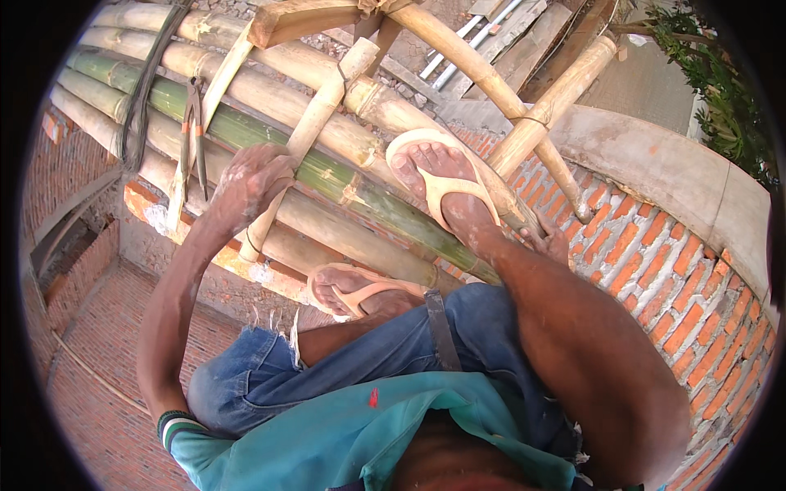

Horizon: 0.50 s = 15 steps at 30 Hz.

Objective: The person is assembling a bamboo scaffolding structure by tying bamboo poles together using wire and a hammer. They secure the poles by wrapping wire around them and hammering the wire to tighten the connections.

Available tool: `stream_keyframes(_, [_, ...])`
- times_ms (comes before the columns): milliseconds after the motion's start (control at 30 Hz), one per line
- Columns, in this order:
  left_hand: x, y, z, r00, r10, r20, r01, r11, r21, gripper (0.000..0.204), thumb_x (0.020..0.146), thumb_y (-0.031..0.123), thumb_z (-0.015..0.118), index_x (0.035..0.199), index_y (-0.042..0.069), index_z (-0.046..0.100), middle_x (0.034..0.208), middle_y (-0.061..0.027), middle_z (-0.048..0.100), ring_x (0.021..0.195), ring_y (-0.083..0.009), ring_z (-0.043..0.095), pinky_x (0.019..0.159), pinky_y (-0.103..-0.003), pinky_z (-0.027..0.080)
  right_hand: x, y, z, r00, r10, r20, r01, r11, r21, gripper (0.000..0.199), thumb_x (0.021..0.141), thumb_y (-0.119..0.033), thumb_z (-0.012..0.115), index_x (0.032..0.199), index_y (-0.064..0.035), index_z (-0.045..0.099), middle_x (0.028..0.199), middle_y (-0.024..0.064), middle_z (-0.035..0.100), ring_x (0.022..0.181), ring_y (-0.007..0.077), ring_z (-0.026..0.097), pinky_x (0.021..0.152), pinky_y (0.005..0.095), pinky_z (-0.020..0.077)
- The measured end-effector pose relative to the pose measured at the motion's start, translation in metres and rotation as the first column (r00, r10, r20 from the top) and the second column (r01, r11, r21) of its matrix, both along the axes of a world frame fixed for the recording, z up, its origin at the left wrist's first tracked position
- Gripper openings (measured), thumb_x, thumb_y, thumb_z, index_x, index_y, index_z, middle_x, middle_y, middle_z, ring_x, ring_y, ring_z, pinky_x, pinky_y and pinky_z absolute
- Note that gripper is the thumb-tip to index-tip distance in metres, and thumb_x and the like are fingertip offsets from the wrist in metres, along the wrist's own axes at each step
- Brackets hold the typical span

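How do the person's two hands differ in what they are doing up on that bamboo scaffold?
The left hand is raised and closed around a pale upright bamboo pole; the right hand sits lower, by the right foot, against the green bamboo and brick wall. The left hand shows fully, dusted white; the right hand is mostly hidden behind the leg. Both are bare.

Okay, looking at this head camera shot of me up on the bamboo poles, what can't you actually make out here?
- Right hand: mostly hidden behind the right leg and the green bamboo pole; only fingers show, so its grip is unclear.
- Left hand: its palm faces away, on the thin upright bamboo piece; whether it holds anything else is hidden.
- Pliers: jaw tips too small to judge.
- Scaffold top: cut off by the upper edge.
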State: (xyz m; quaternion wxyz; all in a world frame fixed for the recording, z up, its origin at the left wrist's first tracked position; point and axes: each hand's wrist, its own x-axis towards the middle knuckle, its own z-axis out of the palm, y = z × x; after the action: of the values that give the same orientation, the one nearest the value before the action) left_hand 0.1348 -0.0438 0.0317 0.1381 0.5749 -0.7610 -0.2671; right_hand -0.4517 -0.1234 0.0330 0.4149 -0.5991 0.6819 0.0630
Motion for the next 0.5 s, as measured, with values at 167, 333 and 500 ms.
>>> stream_keyframes(167, [-0.024,-0.024,-0.027,0.983,-0.147,0.107,0.164,0.973,-0.164,0.052,0.084,0.008,0.074,0.133,0.008,0.058,0.151,-0.0156,0.046,0.138,-0.0385,0.046,0.112,-0.049,0.044,0.033,-0.007,0.019,0.950,-0.224,0.216,0.136,0.923,0.360,0.058,0.095,-0.025,0.075,0.140,0.0054,0.058,0.121,0.0141,0.071,0.111,0.0177,0.065,0.096,0.0319,0.0493])
stream_keyframes(333, [-0.029,-0.039,-0.035,0.973,-0.131,0.191,0.167,0.967,-0.190,0.055,0.086,0.004,0.068,0.138,0.007,0.054,0.159,-0.0168,0.038,0.146,-0.0378,0.039,0.117,-0.047,0.042,0.039,0.001,0.024,0.785,-0.381,0.489,0.212,0.906,0.366,0.052,0.095,-0.023,0.075,0.138,0.0038,0.060,0.118,0.0135,0.072,0.107,0.0163,0.066,0.092,0.0317,0.0508])
stream_keyframes(500, [-0.031,-0.028,-0.051,0.968,-0.070,0.243,0.132,0.959,-0.250,0.047,0.087,-0.001,0.063,0.133,0.006,0.056,0.157,-0.0177,0.040,0.147,-0.0360,0.038,0.115,-0.045,0.046,0.011,-0.010,0.028,0.988,0.157,0.016,-0.156,0.988,-0.016,0.049,0.096,-0.034,0.070,0.129,0.0025,0.067,0.104,0.0164,0.075,0.092,0.0253,0.073,0.083,0.0396,0.0571])
